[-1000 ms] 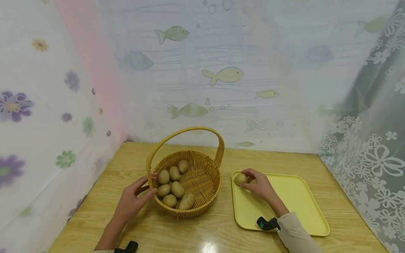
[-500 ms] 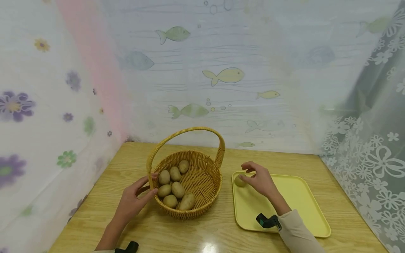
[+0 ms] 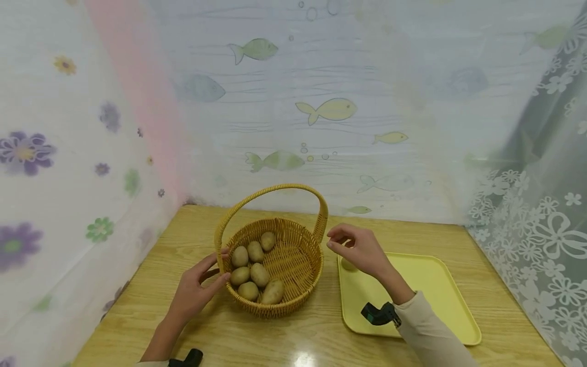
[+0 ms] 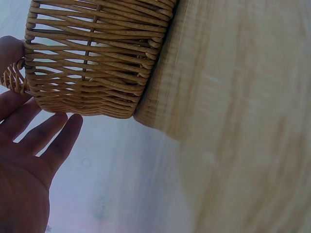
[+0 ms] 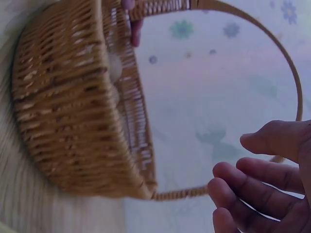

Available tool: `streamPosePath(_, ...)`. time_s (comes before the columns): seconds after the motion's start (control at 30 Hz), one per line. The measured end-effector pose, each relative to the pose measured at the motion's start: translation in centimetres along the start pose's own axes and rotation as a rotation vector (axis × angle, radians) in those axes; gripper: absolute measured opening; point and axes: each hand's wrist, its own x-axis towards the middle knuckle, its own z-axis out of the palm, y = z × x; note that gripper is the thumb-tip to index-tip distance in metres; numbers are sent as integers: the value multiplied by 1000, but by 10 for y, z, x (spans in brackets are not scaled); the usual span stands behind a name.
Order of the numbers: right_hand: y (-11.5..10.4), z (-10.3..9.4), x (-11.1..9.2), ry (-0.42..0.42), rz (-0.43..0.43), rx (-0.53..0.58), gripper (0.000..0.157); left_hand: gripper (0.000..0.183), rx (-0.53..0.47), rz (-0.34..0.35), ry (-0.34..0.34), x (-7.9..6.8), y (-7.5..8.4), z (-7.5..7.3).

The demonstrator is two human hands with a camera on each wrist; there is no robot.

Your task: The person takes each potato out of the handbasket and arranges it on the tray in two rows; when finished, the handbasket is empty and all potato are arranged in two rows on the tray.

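Observation:
My left hand (image 3: 194, 289) holds the left side of the wicker basket (image 3: 316, 275), its thumb and fingers around the rim at the foot of the handle. In the left wrist view two fingers (image 4: 65, 138) reach out along the woven wall. Several potatoes (image 3: 259, 275) lie in the basket's left half. Just right of the basket, my right hand (image 3: 367, 252) hovers with loosely bent fingers and nothing between them. Behind it, a single potato (image 3: 348, 264) lies in the far left corner of the yellow tray (image 3: 426, 295), partly hidden by the hand.
The tall basket handle (image 3: 279, 187) arches over the basket. Wood-grain table (image 3: 293, 331) lies between basket and tray. A fish-printed curtain (image 3: 284, 102) hangs behind the table, with flower-printed sheets on both sides. Black wrist cameras (image 3: 380, 313) sit on the forearms.
My right hand has let go of the potato in the tray's corner, lifted, and moved left toward the basket. The left hand has kept its grip on the basket.

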Motion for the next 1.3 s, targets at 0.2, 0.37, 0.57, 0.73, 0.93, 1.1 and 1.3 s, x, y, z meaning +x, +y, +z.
streamPosePath(0.2,-17,10,14,-33,-50,40,13,51,13,6,-11,-1,-2,-1)
streamPosePath(0.37,-26,21,26,-71,-63,63,14,51,21,9,-11,0,-5,-2)
streamPosePath(0.57,-30,31,42,-94,-75,102,17,52,23,11,-20,0,-4,-1)
streamPosePath(0.73,-31,38,57,-125,-96,92,19,53,27,17,-20,1,-1,-2)
streamPosePath(0.93,-28,44,72,-173,-80,126,23,54,27,27,-20,1,0,-2)
streamPosePath(1.1,-23,52,84,-227,-84,137,23,55,33,28,-20,0,-1,-1)
streamPosePath(1.3,-19,64,97,-278,-62,112,24,53,28,17,-20,0,-2,-2)
